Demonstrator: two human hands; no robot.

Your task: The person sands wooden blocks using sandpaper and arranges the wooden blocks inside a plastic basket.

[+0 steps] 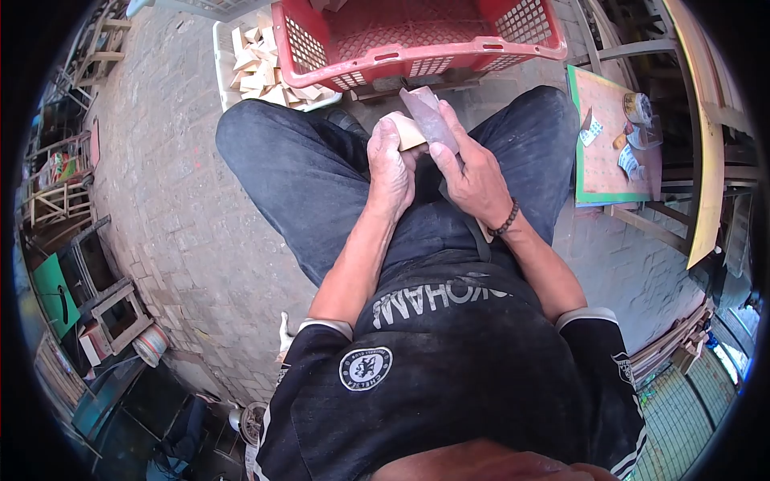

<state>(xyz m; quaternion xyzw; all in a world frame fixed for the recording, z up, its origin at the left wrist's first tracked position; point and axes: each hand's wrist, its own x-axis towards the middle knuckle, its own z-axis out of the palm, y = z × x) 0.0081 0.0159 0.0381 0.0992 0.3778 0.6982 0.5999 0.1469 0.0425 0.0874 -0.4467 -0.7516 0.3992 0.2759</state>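
Note:
My left hand (391,172) is closed around a small pale wooden block (407,132), held above my lap between my knees. My right hand (479,178), with a beaded bracelet at the wrist, grips a folded piece of greyish sandpaper (431,120). The sandpaper lies against the right side of the block, its upper end curling outward. Parts of the fingers of both hands are hidden behind the block and sandpaper.
A red plastic crate (401,60) stands just beyond my knees. Left of it, a white tray (227,76) holds several pale wooden pieces (261,68). On my right, a green-edged board (601,172) carries a tin (638,107) and scraps. Wooden frames (120,317) line the left.

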